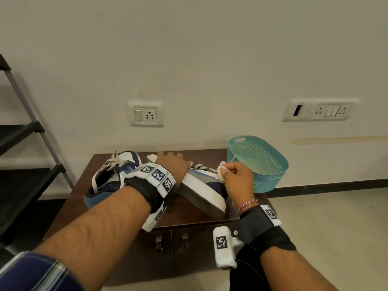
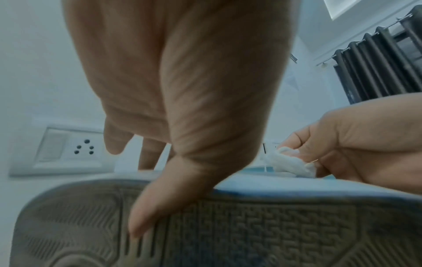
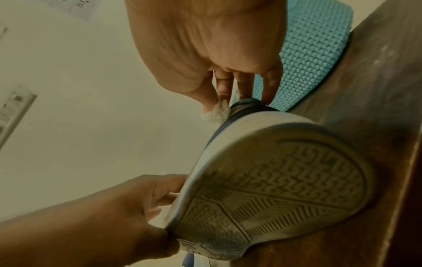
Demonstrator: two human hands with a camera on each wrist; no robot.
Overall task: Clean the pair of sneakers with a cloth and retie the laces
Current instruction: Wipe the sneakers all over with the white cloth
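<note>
Your tilted sneaker (image 1: 201, 186): white midsole, grey and blue panels, navy heel; grey sole moulded in interlocking key-like blocks and fine chevron ribs. Second sneaker (image 1: 111, 181), left of centre: white, navy, pale blue, off-white laces. Cloth (image 1: 223, 170) white. Basket (image 1: 259, 162), right of centre: teal, perforated dot grid. Cabinet top (image 1: 184, 211) dark brown. Your sleeve (image 1: 37, 274), lower left: navy with pale stripes.

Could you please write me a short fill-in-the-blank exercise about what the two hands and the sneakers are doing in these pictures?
1. The right hand pinches a small white ____ against the tilted sneaker.
2. The left hand grips that sneaker near its toe, with the thumb on the ____.
3. The teal basket stands on the cabinet top to the ____ of both sneakers.
4. The other sneaker has laces that are ____.

Missing words: cloth; sole; right; untied
</note>
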